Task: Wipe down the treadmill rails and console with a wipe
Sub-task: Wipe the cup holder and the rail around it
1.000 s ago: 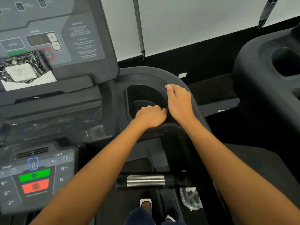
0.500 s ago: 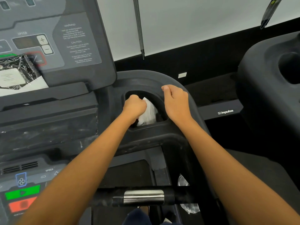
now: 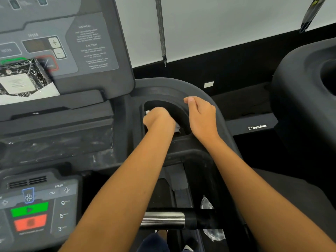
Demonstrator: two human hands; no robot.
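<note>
1. Head view: my left hand (image 3: 160,120) is clenched round a white wipe (image 3: 177,126), pressed down inside the cup holder (image 3: 181,110) at the console (image 3: 72,51)'s right.
2. My right hand (image 3: 202,115) rests curled on the cup holder's right rim, grasping nothing.
3. The left hand is nearer the work; I judge the next stroke follows the holder's front-to-back length.

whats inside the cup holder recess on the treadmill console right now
The left hand is down in the black cup holder recess, closed on a crumpled white wipe that shows at both sides of the fist. The hand covers most of the recess floor.
</note>
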